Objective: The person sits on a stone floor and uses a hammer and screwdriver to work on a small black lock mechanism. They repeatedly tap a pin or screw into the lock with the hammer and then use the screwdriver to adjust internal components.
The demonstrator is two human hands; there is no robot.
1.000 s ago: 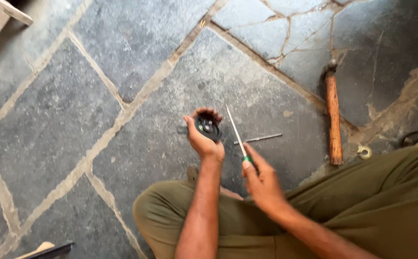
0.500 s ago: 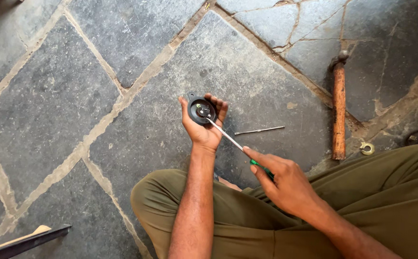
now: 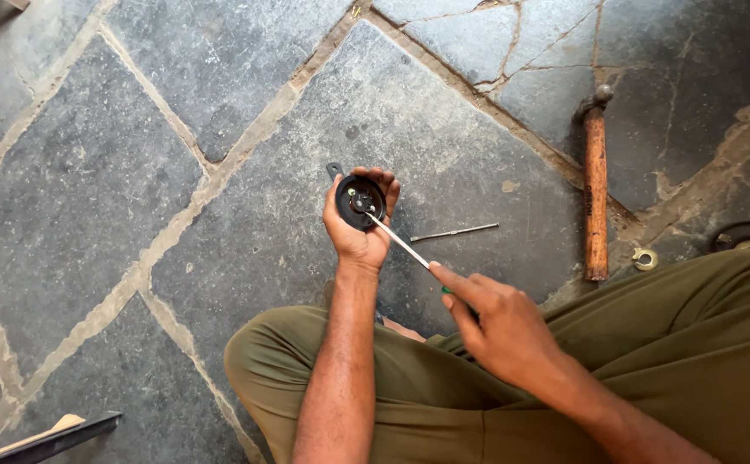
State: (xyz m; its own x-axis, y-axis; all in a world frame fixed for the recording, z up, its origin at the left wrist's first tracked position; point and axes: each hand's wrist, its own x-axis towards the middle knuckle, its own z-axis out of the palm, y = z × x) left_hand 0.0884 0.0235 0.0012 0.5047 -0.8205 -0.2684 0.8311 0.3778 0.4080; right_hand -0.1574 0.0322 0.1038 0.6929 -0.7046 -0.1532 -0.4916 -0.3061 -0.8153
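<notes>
My left hand (image 3: 358, 236) cups a small round black part (image 3: 360, 202) with a short tab sticking out at its upper left, held face up over the stone floor. My right hand (image 3: 499, 322) grips a screwdriver (image 3: 401, 242) with a green handle, mostly hidden in the fist. Its thin metal shaft runs up and left, and the tip rests in the middle of the black part. Both forearms reach out over my folded legs in olive trousers (image 3: 693, 344).
A hammer (image 3: 596, 185) with a wooden handle lies on the stone slabs at the right. A thin metal rod (image 3: 454, 232) lies next to my hands. A small brass ring (image 3: 645, 258) and a dark round part (image 3: 749, 236) sit at the far right. A dark flat tool (image 3: 48, 436) pokes in at bottom left.
The screwdriver swung from pointing upright beside the black part to lying slanted with its tip in the part's centre. My left hand turned the part face up.
</notes>
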